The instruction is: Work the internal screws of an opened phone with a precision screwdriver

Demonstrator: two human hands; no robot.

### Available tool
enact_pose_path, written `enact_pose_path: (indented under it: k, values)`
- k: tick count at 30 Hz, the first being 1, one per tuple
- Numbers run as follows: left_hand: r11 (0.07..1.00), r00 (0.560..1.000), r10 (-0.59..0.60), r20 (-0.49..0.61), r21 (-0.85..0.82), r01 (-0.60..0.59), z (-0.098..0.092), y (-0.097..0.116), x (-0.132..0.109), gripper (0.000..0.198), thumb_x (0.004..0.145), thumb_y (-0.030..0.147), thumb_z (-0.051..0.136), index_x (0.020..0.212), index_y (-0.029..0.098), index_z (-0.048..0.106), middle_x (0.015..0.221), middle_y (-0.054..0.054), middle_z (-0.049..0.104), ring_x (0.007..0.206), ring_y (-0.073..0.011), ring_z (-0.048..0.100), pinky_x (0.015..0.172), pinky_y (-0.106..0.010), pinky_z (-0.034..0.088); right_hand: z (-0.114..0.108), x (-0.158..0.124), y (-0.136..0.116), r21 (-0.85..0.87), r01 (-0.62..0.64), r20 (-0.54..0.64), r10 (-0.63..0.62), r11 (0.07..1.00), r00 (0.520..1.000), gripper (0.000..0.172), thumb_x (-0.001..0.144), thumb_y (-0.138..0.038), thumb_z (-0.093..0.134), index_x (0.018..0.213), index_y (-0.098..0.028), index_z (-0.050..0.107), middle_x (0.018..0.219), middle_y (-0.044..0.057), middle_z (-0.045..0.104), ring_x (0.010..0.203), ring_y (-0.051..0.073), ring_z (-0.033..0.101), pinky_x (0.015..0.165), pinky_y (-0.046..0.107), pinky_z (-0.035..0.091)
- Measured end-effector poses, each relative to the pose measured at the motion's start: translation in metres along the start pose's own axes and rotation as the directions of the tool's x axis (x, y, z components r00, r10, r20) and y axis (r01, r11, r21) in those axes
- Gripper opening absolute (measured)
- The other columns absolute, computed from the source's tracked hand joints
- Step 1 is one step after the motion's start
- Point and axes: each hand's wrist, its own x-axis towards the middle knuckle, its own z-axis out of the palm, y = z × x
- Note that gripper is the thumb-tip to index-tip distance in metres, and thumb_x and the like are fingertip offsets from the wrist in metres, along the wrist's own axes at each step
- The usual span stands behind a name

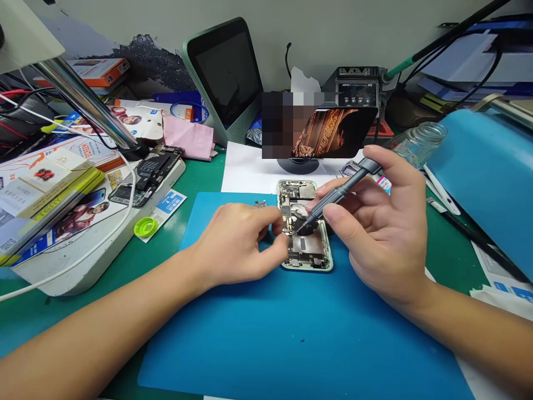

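An opened phone (306, 247) with its inner boards bare lies face-up on a blue mat (291, 333). My left hand (235, 244) rests on the mat beside the phone, fingers curled and pinching its left edge. My right hand (383, 222) grips a dark grey screwdriver (339, 191) like a pen; its tip touches the middle of the phone's board. A small loose metal part (261, 204) lies on the mat just left of the phone's top.
A second dismantled phone (145, 175) lies on a white box at the left, near a green cap (145, 226). Behind stand a tablet (227, 72), a phone playing video (328, 133), a soldering station (360, 83), a glass jar (418, 141) and a blue roll (487, 172).
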Motion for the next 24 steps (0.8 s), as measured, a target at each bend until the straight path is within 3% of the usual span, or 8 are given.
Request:
enact_pose_path:
  k: [5, 13, 24]
  values:
    - [0.993, 0.989, -0.022, 0.143, 0.117, 0.005, -0.004, 0.002, 0.001, 0.027, 0.078, 0.026, 0.054, 0.057, 0.019, 0.039, 0.049, 0.006, 0.038, 0.047, -0.0097, 0.03, 0.052, -0.029, 0.02, 0.0, 0.0, 0.0, -0.018, 0.026, 0.0, -0.026, 1.0, 1.0, 0.06, 0.089, -0.009, 0.067, 0.138, -0.036, 0.046, 0.101, 0.0, 0.068, 0.086, 0.017, 0.072, 0.063, 0.027, 0.065]
    - [0.969, 0.947, -0.012, 0.321, 0.238, -0.069, -0.012, 0.006, 0.002, 0.03, 0.081, 0.032, 0.052, 0.057, 0.02, 0.04, 0.049, 0.003, 0.04, 0.048, -0.0126, 0.027, 0.052, -0.031, 0.017, 0.002, -0.007, -0.003, -0.037, 0.12, 0.062, -0.118, 0.992, 0.991, 0.066, 0.088, -0.004, 0.065, 0.142, -0.036, 0.044, 0.107, 0.002, 0.065, 0.09, 0.018, 0.07, 0.067, 0.031, 0.067]
    - [0.941, 0.932, -0.023, 0.363, 0.323, -0.103, -0.012, 0.009, 0.002, 0.035, 0.09, 0.038, 0.047, 0.061, 0.02, 0.04, 0.051, 0.001, 0.046, 0.048, -0.0144, 0.032, 0.052, -0.032, 0.016, 0.001, -0.011, 0.003, -0.008, 0.189, 0.185, -0.184, 0.982, 0.965, 0.075, 0.087, 0.002, 0.064, 0.147, -0.037, 0.041, 0.111, 0.003, 0.063, 0.097, 0.017, 0.069, 0.078, 0.03, 0.067]
